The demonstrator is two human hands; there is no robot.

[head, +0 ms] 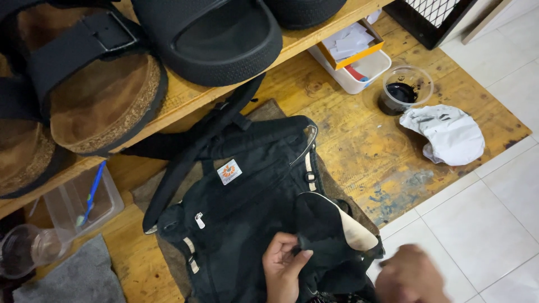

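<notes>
The fingers (296, 257) of the left hand (282, 269) are pinching together on a fold of black fabric, thumb pressing against the fingertips, at the near edge of a black bag (247, 213). The right hand (411, 276) is hovering blurred at the near right corner, just beside the bag; whether its fingers are apart or together cannot be told.

The bag is lying in the near middle of the scene on a brown mat (168, 255), which is resting on a worn wooden board (359, 146). A pale inner lining (349, 227) is showing where the fabric is turned back, right of the pinching fingers. A small white label with an orange mark (229, 171) is sitting on the bag's far panel, and a black strap (208, 146) is running from the bag toward the far left, under a wooden shelf (191, 95).

On the shelf, a brown cork-soled sandal (95, 95) with a black buckled band is standing to the left, and a black slide sandal (216, 39) beside it to the right.

On the board, far right of the bag, a clear cup holding black liquid (403, 90) is standing, with a crumpled white cloth (446, 134) lying just beside it on the near side. A white tray (359, 76) is sitting under the shelf edge. At the near left, a clear plastic box (84, 202) is holding a blue stick (92, 193), with a grey cloth (76, 275) nearer. White floor tiles (488, 224) are lying to the right
</notes>
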